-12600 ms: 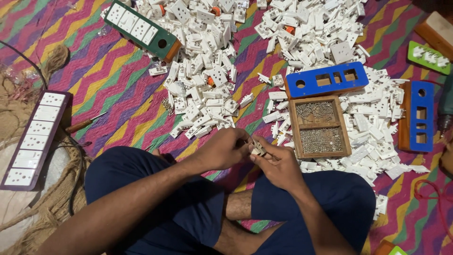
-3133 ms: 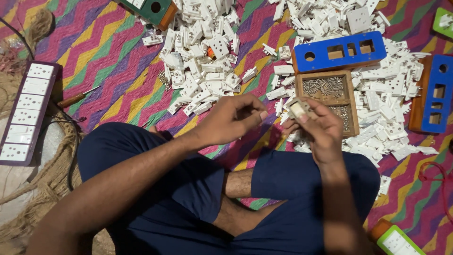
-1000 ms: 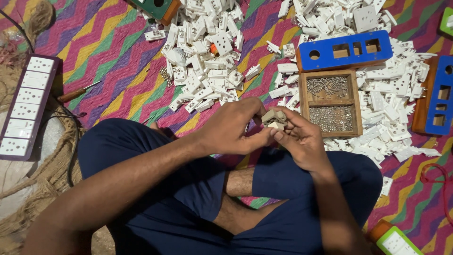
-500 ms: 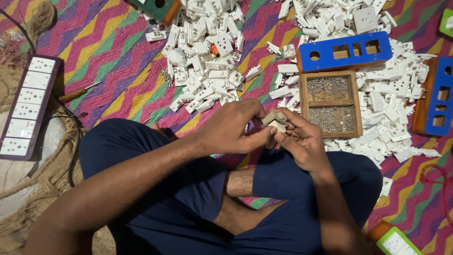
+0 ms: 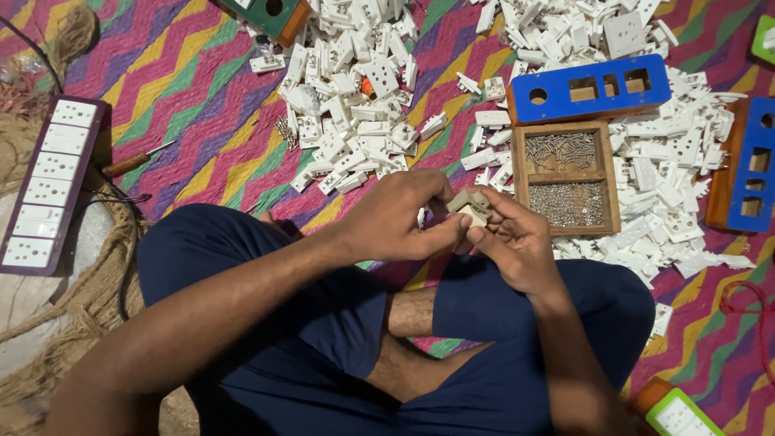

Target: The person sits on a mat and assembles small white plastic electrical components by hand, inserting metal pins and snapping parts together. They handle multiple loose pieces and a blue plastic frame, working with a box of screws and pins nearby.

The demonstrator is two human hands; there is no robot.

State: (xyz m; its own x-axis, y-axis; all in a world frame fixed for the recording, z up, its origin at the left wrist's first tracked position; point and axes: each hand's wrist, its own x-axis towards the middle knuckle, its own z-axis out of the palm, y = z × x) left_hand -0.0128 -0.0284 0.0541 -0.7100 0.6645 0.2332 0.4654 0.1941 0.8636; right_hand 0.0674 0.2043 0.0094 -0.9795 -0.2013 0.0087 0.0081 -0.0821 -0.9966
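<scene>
1. You sit cross-legged on the mat (image 5: 202,137), and your two hands meet just above your knees.
2. Your left hand (image 5: 395,222) has its grip closed on a small beige socket part (image 5: 468,206), thumb and fingers pinching its left side.
3. Your right hand (image 5: 513,242) cups the same part from below and the right, its grip also closed on it; the part sits tilted between both sets of fingertips.
4. Just beyond your right grip, nearly touching it, stands a wooden tray (image 5: 567,178) in two compartments, both holding small screws.
5. Beyond the tray lies a blue plate (image 5: 589,87) with cut-outs; a second blue plate (image 5: 747,173) lies well to the right.
6. Beyond your left grip spreads a pile of white parts (image 5: 355,121), with more white parts heaped around the tray.
7. Well to the left of your left grip lie a screwdriver (image 5: 137,160) and, farther out, a long switch panel (image 5: 48,186) by a coil of rope (image 5: 89,282).
</scene>
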